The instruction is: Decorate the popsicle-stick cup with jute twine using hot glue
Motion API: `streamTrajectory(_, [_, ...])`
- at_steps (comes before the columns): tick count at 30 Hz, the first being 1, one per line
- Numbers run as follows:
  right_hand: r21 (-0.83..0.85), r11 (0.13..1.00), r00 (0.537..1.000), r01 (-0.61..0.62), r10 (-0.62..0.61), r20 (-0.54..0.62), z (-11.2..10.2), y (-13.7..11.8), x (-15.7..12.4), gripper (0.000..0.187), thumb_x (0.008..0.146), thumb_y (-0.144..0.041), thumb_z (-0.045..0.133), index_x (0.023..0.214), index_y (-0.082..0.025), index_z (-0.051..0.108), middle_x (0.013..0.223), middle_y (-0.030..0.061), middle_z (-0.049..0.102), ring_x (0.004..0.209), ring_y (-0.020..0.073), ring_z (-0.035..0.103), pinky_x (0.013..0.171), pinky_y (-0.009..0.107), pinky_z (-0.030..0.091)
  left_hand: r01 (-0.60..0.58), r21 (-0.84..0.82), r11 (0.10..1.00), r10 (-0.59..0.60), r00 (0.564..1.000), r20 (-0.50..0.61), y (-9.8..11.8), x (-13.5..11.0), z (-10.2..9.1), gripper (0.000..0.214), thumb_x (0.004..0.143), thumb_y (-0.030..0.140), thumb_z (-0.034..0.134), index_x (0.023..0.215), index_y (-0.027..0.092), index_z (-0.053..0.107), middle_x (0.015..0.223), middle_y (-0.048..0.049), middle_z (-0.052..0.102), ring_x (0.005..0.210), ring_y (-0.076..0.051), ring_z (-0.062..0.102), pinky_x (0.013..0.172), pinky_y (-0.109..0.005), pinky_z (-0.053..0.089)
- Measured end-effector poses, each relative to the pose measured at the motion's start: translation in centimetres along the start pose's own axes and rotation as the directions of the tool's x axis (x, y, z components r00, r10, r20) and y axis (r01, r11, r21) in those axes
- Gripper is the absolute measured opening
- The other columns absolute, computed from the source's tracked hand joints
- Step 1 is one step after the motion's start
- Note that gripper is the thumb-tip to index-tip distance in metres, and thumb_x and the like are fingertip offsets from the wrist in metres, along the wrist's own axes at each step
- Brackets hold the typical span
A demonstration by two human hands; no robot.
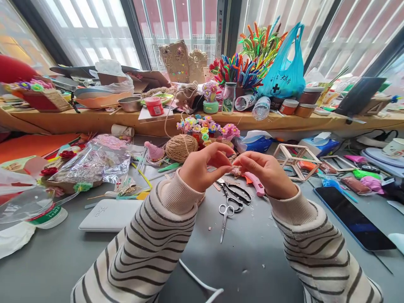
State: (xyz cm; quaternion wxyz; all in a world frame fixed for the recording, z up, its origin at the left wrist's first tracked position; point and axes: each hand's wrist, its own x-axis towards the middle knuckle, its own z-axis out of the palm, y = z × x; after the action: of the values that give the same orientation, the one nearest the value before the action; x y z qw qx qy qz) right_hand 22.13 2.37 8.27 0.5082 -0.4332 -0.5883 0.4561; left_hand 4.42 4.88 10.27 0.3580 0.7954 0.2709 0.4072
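Observation:
My left hand (208, 166) and my right hand (268, 171) meet above the middle of the desk, fingertips almost touching. Both are closed in a pinch. What sits between the fingertips is too small to name; a small pale pink bit (236, 171) shows just below them. Under the hands lie black-handled scissors (239, 194) and small silver scissors (224, 212), both with nobody holding them. A pink-handled tool (255, 183) lies beside my right hand, partly hidden. Left of my left hand rests a ball of brown twine (181, 147).
A white power bank (109, 215) lies at left, a dark phone (353, 216) at right. A wooden stick frame (296, 162) stands behind my right hand. Crochet flowers (202, 126) are at the back. A white cable (202, 283) crosses the front. The ledge (126, 126) holds jars and pipe cleaners.

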Motion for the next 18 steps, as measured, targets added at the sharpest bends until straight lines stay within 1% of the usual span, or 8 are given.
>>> streamTrajectory(5, [-0.056, 0.998, 0.991, -0.042, 0.049, 0.121, -0.3, -0.4, 0.0, 0.027, 0.067, -0.044, 0.068, 0.064, -0.017, 0.063, 0.058, -0.0028, 0.055, 0.055, 0.0076, 0.045, 0.053, 0.022, 0.036, -0.02, 0.011, 1.0, 0.019, 0.999, 0.05, -0.2, -0.4, -0.4, 0.025, 0.072, 0.022, 0.065, 0.092, 0.013, 0.054, 0.07, -0.0042, 0.069, 0.065, -0.013, 0.066, 0.065, -0.023, 0.054])
streamTrajectory(10, [-0.014, 0.995, 0.97, -0.095, 0.095, 0.225, 0.2, 0.1, 0.1, 0.026, 0.068, -0.043, 0.067, 0.062, -0.018, 0.066, 0.059, -0.0013, 0.059, 0.055, 0.0085, 0.046, 0.052, 0.023, 0.036, -0.049, 0.058, 0.997, 0.044, 0.996, 0.078, -0.6, -0.7, -0.7, 0.02, 0.072, 0.021, 0.064, 0.089, 0.015, 0.055, 0.07, -0.004, 0.069, 0.065, -0.015, 0.067, 0.065, -0.025, 0.055])
streamTrajectory(15, [0.06, 0.984, 0.954, -0.168, 0.147, 0.263, 0.4, 0.8, 0.2, 0.021, 0.064, -0.039, 0.072, 0.062, -0.018, 0.068, 0.06, -0.0012, 0.061, 0.057, 0.0089, 0.048, 0.055, 0.023, 0.036, -0.06, 0.062, 0.996, 0.054, 0.994, 0.094, -0.7, -0.9, -0.9, 0.019, 0.074, 0.022, 0.063, 0.09, 0.015, 0.056, 0.071, -0.0039, 0.069, 0.065, -0.014, 0.066, 0.065, -0.024, 0.054])
streamTrajectory(18, [0.145, 0.972, 0.962, -0.184, 0.148, 0.229, 0.5, 1.2, 0.2, 0.018, 0.063, -0.035, 0.074, 0.064, -0.019, 0.068, 0.061, -0.0025, 0.06, 0.058, 0.0076, 0.048, 0.055, 0.022, 0.036, -0.076, 0.051, 0.996, 0.073, 0.996, 0.059, -1.0, -0.9, -0.7, 0.015, 0.074, 0.021, 0.063, 0.086, 0.015, 0.059, 0.074, -0.005, 0.069, 0.066, -0.014, 0.065, 0.066, -0.024, 0.055])
